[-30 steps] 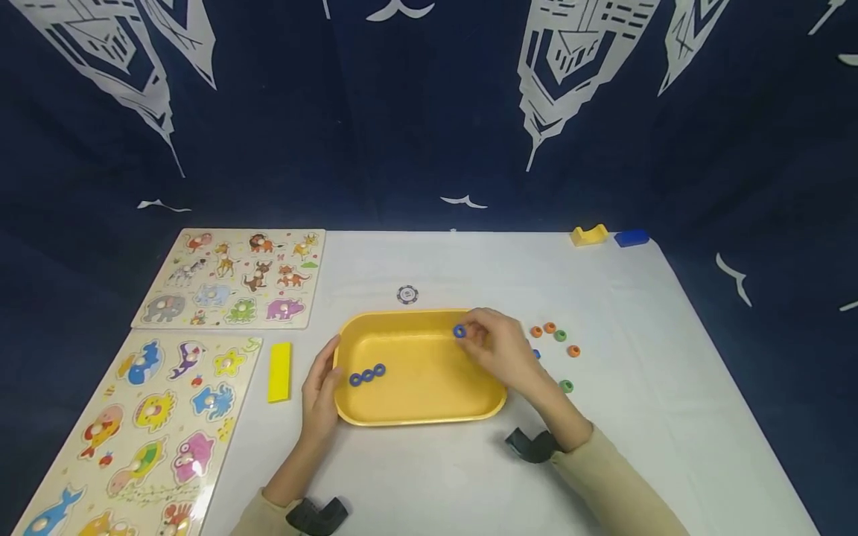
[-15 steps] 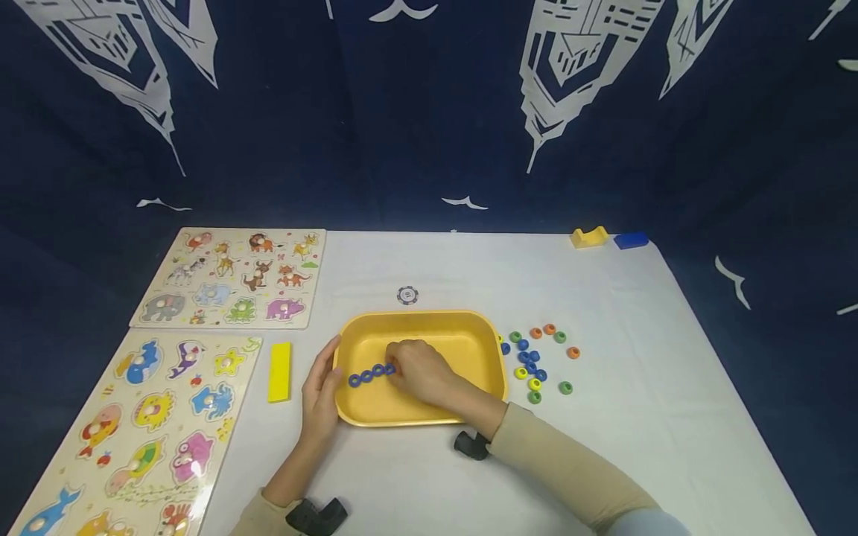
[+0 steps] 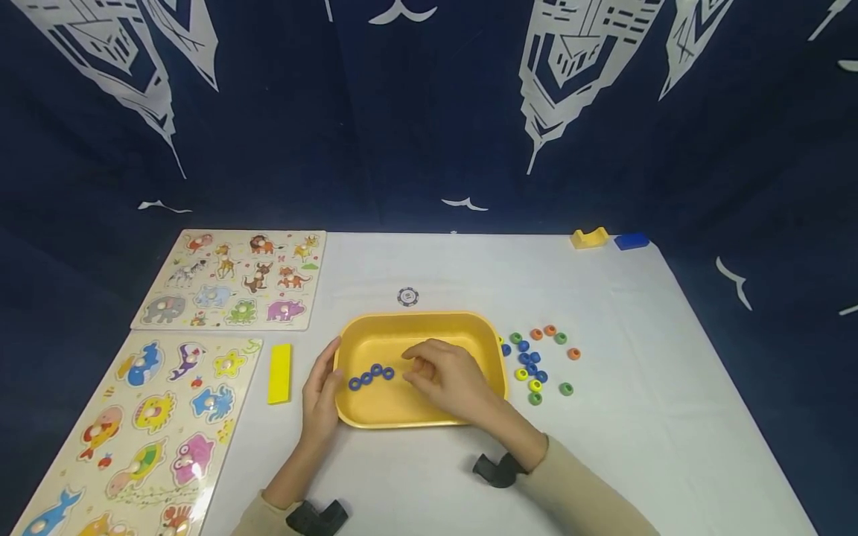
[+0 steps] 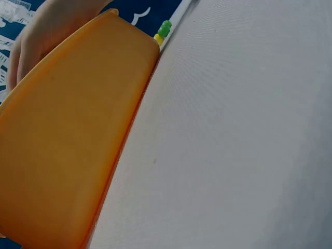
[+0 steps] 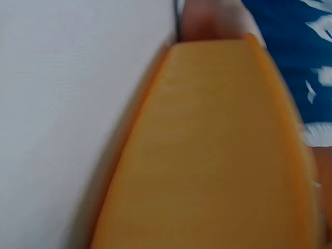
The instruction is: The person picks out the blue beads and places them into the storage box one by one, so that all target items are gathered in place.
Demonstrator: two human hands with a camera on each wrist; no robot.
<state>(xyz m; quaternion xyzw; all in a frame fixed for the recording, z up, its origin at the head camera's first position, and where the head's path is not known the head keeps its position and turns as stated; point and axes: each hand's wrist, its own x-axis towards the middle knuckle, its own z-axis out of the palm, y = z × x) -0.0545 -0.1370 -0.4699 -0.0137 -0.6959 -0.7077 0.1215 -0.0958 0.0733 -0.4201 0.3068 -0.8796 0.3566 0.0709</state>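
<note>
A yellow tray (image 3: 436, 417) lies on the white table, also filling much of both wrist views. Several blue ring-shaped beads (image 3: 366, 378) form a bent row inside its left half. My left hand (image 3: 319, 398) rests against the tray's left end, fingers straight along the outer wall and thumb at the rim. Over the middle of the tray is my right hand (image 3: 456, 383), its thumb and index finger apart just right of the row, with nothing between them. In the left wrist view the right hand (image 4: 49, 31) shows behind the tray wall, its fingertips hidden.
Loose blue, green, yellow and orange beads (image 3: 534, 357) are scattered right of the tray. Two animal puzzle boards (image 3: 150, 387) and a yellow block (image 3: 279, 374) lie left. A round chip (image 3: 407, 297) sits behind the tray; yellow (image 3: 590, 237) and blue blocks (image 3: 631, 240) stand at the far right edge.
My right hand carried a blue bead left across the tray, set it at the row's right end, let go and drew back slightly right. The left hand stayed at the tray.
</note>
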